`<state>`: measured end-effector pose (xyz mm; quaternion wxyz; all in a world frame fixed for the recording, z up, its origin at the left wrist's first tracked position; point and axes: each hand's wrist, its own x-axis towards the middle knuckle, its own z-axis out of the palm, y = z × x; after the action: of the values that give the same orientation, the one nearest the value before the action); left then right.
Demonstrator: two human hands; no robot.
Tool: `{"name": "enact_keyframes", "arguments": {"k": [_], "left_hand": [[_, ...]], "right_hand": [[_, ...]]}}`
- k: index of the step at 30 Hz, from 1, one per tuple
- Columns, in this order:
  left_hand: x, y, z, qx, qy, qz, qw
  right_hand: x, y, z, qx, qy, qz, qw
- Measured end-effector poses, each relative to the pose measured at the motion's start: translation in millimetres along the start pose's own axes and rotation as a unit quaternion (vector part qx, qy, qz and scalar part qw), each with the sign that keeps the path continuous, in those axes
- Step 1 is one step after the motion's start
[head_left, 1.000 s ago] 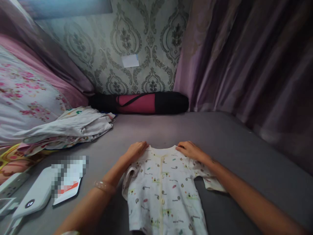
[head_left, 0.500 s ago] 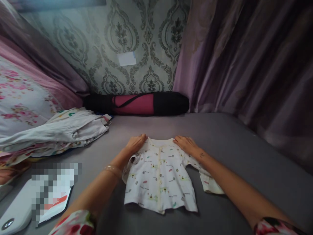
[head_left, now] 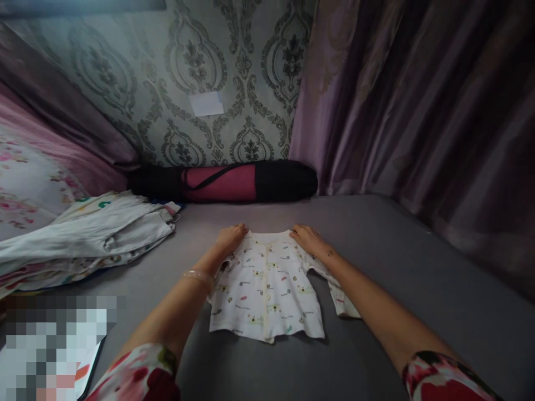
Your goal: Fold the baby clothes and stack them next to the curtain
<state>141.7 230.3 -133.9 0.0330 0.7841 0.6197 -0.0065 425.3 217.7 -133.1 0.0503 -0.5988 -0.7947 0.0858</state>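
A small white baby shirt (head_left: 267, 289) with a tiny coloured print and a buttoned front lies spread on the grey bed sheet, its neckline pointing away from me. At its left shoulder in the picture, my left hand (head_left: 232, 237) has its fingers closed on the cloth. My right hand (head_left: 308, 240) pinches the opposite shoulder beside the collar. One sleeve runs out under my right forearm; the other is bunched and partly hidden beside my left wrist.
Folded clothes (head_left: 104, 234) are piled at the left by a floral pillow (head_left: 29, 184). A black and pink long bag (head_left: 225, 182) lies against the patterned wall. Purple curtains (head_left: 376, 111) hang at the right. A partly blurred pale packet (head_left: 86, 367) lies at the lower left.
My hands and the baby shirt have shifted slightly away from me, and its hem sits higher in the picture. The whole view has turned a little to the right.
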Motion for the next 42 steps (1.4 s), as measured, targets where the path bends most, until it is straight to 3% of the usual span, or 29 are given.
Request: {"name": "enact_keyframes", "arguments": {"k": [7,11,14,22,25,31,33,36,39,42], "left_hand": [[0,6,1.9,-0.022,0.012,-0.025,0.999],[1,13,11.7,-0.023,0.023,-0.05,0.998],[1,13,20.9,-0.023,0.041,-0.049,0.998],[-1,6,28.3,-0.017,0.059,-0.036,0.998],[2,6,30.9,-0.007,0.068,-0.045,0.997],[-2,15,17.9,0.034,0.061,-0.073,0.995],[-9,23,6.7,0.039,0.071,-0.073,0.994],[-21,42,-8.0,0.021,0.099,-0.046,0.994],[-26,70,-12.0,-0.027,0.092,0.052,0.994],[-22,100,-2.8,-0.094,0.081,0.158,0.98]], "right_hand": [[5,-16,10,0.023,0.025,0.029,0.999],[3,-27,17,0.014,0.07,0.066,0.995],[0,-29,19,0.015,0.09,0.052,0.994],[2,-19,19,0.0,0.076,-0.014,0.997],[5,-19,23,0.001,0.08,-0.008,0.997],[10,-8,1,0.118,0.023,0.006,0.993],[1,7,-12,0.146,0.03,0.014,0.989],[-30,34,-26,0.247,0.038,0.109,0.962],[-72,55,-32,0.311,0.003,0.201,0.929],[-111,64,-36,0.317,-0.07,0.231,0.917]]}}
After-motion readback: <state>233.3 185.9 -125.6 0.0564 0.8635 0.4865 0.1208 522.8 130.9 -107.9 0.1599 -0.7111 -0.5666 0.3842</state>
